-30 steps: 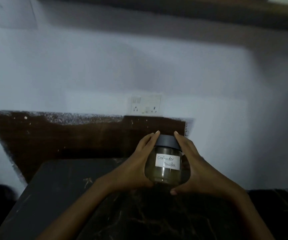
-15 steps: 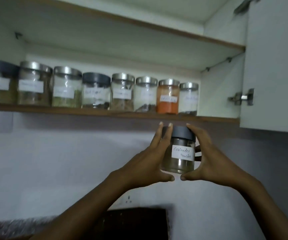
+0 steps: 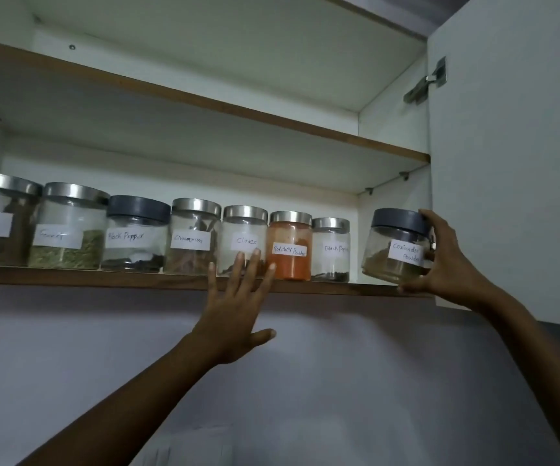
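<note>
My right hand (image 3: 446, 260) grips a glass jar labelled coriander powder (image 3: 393, 247), with a dark grey lid, at the right end of the cupboard's lower shelf (image 3: 103, 278). The jar is tilted, its base at the shelf edge. My left hand (image 3: 238, 307) is raised with straight, spread fingers in front of the cloves jar (image 3: 243, 240) and the shelf edge; whether it touches them I cannot tell. It holds nothing.
A row of labelled spice jars stands on the shelf: fennel (image 3: 66, 227), black pepper (image 3: 135, 235), cinnamon (image 3: 192, 237), red chilli powder (image 3: 290, 245), another black pepper (image 3: 332, 250). The open cupboard door (image 3: 514, 163) hangs right of the jar. An upper shelf (image 3: 204, 102) lies above.
Both hands lifted the coriander jar from the counter up to the cupboard. My left hand let go and moved left; my right hand carried the jar right to the shelf's end.
</note>
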`<state>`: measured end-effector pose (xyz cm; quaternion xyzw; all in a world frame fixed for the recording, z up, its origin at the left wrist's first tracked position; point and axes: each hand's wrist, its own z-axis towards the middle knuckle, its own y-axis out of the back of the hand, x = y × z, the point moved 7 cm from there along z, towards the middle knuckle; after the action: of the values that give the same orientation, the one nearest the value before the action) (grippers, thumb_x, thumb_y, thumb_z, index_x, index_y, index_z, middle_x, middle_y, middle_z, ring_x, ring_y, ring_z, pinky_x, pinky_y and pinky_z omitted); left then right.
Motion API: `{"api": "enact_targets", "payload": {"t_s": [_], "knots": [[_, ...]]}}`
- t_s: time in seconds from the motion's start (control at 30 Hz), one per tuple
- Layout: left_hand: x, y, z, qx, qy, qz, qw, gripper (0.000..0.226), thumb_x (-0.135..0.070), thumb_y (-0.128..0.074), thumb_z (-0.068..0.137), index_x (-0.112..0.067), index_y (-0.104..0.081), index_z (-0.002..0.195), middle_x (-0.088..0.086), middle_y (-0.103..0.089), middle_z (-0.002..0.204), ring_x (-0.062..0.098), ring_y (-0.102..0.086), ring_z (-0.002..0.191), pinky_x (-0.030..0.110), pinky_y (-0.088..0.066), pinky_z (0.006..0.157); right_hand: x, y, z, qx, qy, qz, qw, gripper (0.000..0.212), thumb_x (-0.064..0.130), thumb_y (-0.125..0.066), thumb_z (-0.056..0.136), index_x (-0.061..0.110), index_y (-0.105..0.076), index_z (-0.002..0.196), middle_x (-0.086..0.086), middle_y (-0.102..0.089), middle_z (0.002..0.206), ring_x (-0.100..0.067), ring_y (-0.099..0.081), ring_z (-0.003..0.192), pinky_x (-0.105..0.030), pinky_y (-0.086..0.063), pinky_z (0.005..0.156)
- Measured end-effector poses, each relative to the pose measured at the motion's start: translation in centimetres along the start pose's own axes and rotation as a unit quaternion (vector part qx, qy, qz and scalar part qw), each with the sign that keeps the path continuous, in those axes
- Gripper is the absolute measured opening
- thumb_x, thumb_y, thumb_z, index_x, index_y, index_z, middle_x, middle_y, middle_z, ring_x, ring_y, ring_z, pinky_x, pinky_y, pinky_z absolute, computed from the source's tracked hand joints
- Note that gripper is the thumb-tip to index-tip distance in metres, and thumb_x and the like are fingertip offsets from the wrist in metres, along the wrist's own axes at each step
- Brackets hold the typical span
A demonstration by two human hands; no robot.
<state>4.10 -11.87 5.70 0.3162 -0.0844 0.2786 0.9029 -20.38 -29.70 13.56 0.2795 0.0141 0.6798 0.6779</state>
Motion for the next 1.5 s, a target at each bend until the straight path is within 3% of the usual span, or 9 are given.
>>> {"api": "enact_targets", "payload": {"t_s": [0.2, 0.4, 0.7, 0.8, 0.87, 0.93, 1.03, 1.13, 1.5], "knots": [[-0.3, -1.8, 0.3, -0.058, -0.003, 0.054, 0.997, 0.112, -0.069, -0.068, 0.058, -0.020, -0.022, 0.147, 0.019, -0.016, 0.154, 0.040, -0.011, 0.141, 0.065, -0.006, 0.106, -4.4, -2.3, 3.1, 0.030, -0.019, -0.005, 0.999, 0.123, -0.004, -0.084, 0.045, 0.039, -0.014, 0.137, -0.004, -0.024, 0.139, -0.029, -0.041, 0.120, -0.043, -0.049, 0.092], [-0.2, -2.4, 0.3, -0.060, 0.001, 0.074, 0.995, 0.121, -0.072, -0.069, 0.049, -0.023, -0.020, 0.148, 0.018, -0.014, 0.155, 0.040, -0.008, 0.141, 0.063, -0.008, 0.105, -4.8, -4.4, 4.6, 0.089, -0.003, -0.018, 0.996, 0.123, -0.010, -0.080, 0.050, 0.029, -0.010, 0.142, -0.004, -0.022, 0.142, -0.022, -0.039, 0.116, -0.037, -0.045, 0.093], [-0.1, -2.6, 0.7, -0.059, 0.005, 0.083, 0.995, 0.122, -0.073, -0.065, 0.048, -0.023, -0.017, 0.149, 0.018, -0.011, 0.155, 0.041, -0.007, 0.141, 0.063, -0.005, 0.105, -4.6, -5.7, 4.4, 0.133, -0.043, 0.014, 0.990, 0.123, -0.014, -0.072, 0.063, 0.033, 0.006, 0.145, -0.011, -0.020, 0.147, -0.019, -0.053, 0.092, -0.021, -0.048, 0.064], [-0.2, -2.2, 0.4, -0.062, 0.000, 0.075, 0.995, 0.118, -0.072, -0.062, 0.053, -0.023, -0.015, 0.149, 0.017, -0.009, 0.156, 0.039, -0.005, 0.141, 0.062, -0.005, 0.106, -4.8, -5.6, 3.7, 0.133, -0.079, 0.035, 0.987, 0.132, -0.007, -0.077, 0.061, 0.032, 0.017, 0.144, -0.004, -0.003, 0.156, -0.027, -0.040, 0.123, -0.030, -0.047, 0.086], [-0.4, -1.5, 0.0, -0.073, -0.020, 0.067, 0.995, 0.112, -0.068, -0.063, 0.060, -0.023, -0.013, 0.149, 0.016, -0.008, 0.156, 0.038, -0.004, 0.141, 0.065, -0.009, 0.108, -5.2, -5.2, 3.1, 0.093, -0.095, 0.003, 0.991, 0.138, 0.014, -0.085, 0.054, 0.030, 0.019, 0.143, -0.002, 0.013, 0.156, -0.025, -0.005, 0.144, -0.047, -0.022, 0.113], [-0.4, -0.2, -0.9, -0.091, -0.046, 0.056, 0.993, 0.098, -0.059, -0.059, 0.070, -0.025, -0.013, 0.149, 0.014, -0.007, 0.156, 0.035, -0.004, 0.142, 0.062, -0.011, 0.110, -4.4, -4.8, 2.4, 0.020, -0.084, -0.066, 0.994, 0.130, 0.026, -0.085, 0.059, 0.026, 0.011, 0.146, -0.006, 0.015, 0.156, -0.026, 0.008, 0.144, -0.052, -0.008, 0.115], [1.4, 2.2, -2.3, -0.106, -0.060, 0.059, 0.991, 0.068, -0.046, -0.044, 0.080, -0.028, -0.028, 0.144, 0.009, -0.024, 0.153, 0.029, -0.015, 0.142, 0.054, -0.011, 0.112, 0.4, -4.9, 1.6, -0.110, 0.014, -0.221, 0.969, 0.091, 0.020, -0.077, 0.069, 0.021, -0.025, 0.144, -0.015, -0.011, 0.153, -0.040, -0.017, 0.136, -0.061, -0.019, 0.107], [4.4, 4.2, -3.3, -0.105, -0.054, 0.061, 0.991, 0.054, -0.039, -0.045, 0.080, -0.026, -0.043, 0.132, 0.003, -0.045, 0.141, 0.025, -0.030, 0.136, 0.050, -0.017, 0.109, 5.6, -7.2, 1.3, -0.152, 0.086, -0.296, 0.939, 0.061, 0.020, -0.066, 0.070, 0.013, -0.048, 0.128, -0.019, -0.032, 0.142, -0.042, -0.033, 0.126, -0.060, -0.022, 0.102], [19.2, 10.0, -9.3, -0.149, -0.028, 0.091, 0.984, 0.041, -0.034, -0.046, 0.079, -0.024, -0.056, 0.118, 0.001, -0.053, 0.132, 0.024, -0.042, 0.128, 0.048, -0.018, 0.108, 25.6, -21.3, -0.1, -0.192, 0.237, -0.292, 0.907, 0.035, 0.027, -0.044, 0.077, 0.009, -0.061, 0.102, -0.016, -0.057, 0.117, -0.035, -0.051, 0.101, -0.042, -0.030, 0.090]]}}
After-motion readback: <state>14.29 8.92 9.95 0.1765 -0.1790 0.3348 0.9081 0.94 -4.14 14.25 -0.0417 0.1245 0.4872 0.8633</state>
